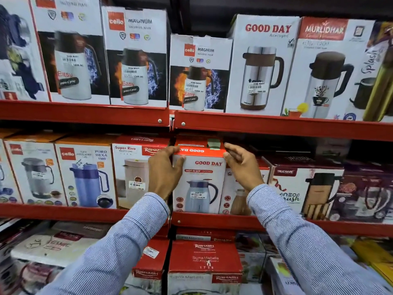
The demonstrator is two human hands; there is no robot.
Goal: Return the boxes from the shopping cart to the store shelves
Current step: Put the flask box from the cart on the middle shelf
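Striped sleeves [136, 235] fill the bottom of my view, both arms reaching up to the Good Day box [200, 179] on the middle red shelf [212, 220]. My left hand [164, 171] is clamped on the box's left edge, fingers wrapped over the front corner, while my right hand [241, 165] presses its upper right corner with fingers curled on the edge. So the box is held between both hands, upright, face out, its base seemingly down on the shelf lip. Left of it stands a Super Riva box [131, 173], touching or nearly so; right of it, a matching red-and-white box [236, 196] partly hidden by my wrist. I judge this box nearly placed: it wants only squaring up and letting go. The cart is out of view, so I cannot tell how many boxes are left.
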